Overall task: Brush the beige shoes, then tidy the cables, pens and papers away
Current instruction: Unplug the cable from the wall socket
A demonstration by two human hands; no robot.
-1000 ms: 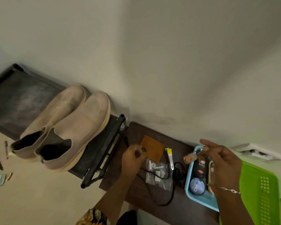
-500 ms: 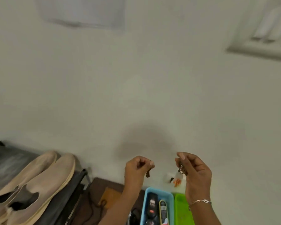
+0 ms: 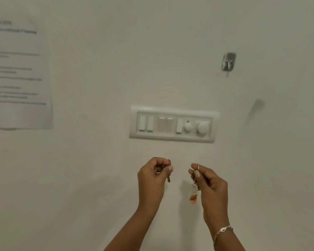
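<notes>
Both hands are raised in front of a white wall. My left hand [image 3: 155,173] pinches a small dark key [image 3: 168,178] that hangs below its fingertips. My right hand [image 3: 208,183] pinches a keyring with a dark key and a clear tag with an orange mark [image 3: 193,195] dangling under it. The two hands are a short gap apart. The beige shoes, cables, pens and trays are out of view.
A white switch panel [image 3: 172,124] is on the wall just above the hands. A small metal hook [image 3: 228,61] is stuck higher up to the right. A printed paper sheet [image 3: 18,73] hangs on the wall at the left.
The view has swung up from the shoes and trays to the wall. Both hands rose, each carrying its keys, and the switch panel and hook came into view.
</notes>
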